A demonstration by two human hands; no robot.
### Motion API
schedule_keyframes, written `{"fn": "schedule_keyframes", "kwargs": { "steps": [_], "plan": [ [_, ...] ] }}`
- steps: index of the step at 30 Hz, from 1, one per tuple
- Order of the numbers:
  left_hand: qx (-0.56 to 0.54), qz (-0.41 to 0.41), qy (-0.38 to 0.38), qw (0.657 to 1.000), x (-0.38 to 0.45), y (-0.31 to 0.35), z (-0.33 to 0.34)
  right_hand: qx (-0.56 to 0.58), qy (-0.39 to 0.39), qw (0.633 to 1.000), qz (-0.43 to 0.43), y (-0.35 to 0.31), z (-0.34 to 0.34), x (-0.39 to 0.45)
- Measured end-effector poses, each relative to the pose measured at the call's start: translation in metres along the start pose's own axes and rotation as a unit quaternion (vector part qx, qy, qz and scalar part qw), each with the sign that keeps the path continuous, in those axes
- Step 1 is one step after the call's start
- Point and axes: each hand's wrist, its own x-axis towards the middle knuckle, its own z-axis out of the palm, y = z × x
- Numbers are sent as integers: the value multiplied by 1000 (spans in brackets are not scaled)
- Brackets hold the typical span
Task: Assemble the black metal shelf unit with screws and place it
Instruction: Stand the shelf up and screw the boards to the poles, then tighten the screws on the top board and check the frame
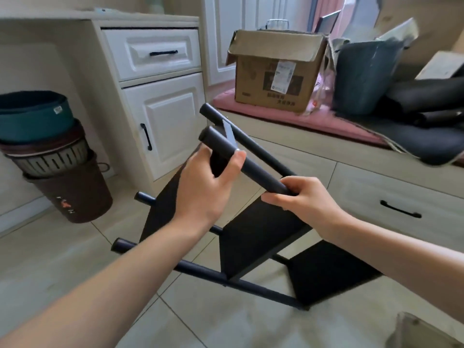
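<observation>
**Both hands on the upper post as the shelf unit lies tipped on the floor**

Both hands are clamped on the same black post (251, 164): the left hand (208, 189) wraps it near its upper end, thumb over the top, and the right hand (298, 199) pinches it lower down, fingers curled round the tube. A second post (241, 136) runs just behind, and something pale and flat shows between the two near their ends; I cannot tell what it is.

Below the hands the black shelf unit (256, 242) lies tilted on the tiled floor (226, 322), its flat panels already hanging between the posts, with the lower posts resting on the tiles. No screws or tool show from here.

It looks like a step of seating or checking this post against the panels. To do it well, I would keep one hand steady as an anchor while the other lines the post up squarely with the panel edge, so no joint gets twisted.

Around it stand white cupboards (160, 116), stacked bins (57, 162) to the left and a cardboard box (273, 71) on a pink cushion (276, 111).
</observation>
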Motion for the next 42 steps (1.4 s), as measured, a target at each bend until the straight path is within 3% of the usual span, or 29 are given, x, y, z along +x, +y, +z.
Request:
{"fn": "schedule_keyframes", "kwargs": {
  "steps": [16, 25, 31, 42],
  "plan": [
    [196, 179, -34, 964, 20, 109, 125, 188, 158, 965, 85, 43, -95, -57],
    [255, 242, -81, 933, -7, 139, 168, 208, 175, 952, 138, 76, -113, -101],
    [271, 266, -155, 912, -28, 151, 196, 216, 200, 942, 158, 93, -117, -127],
    [331, 296, -170, 880, -62, 153, 228, 214, 203, 944, 152, 118, -134, -151]
  ]
}}
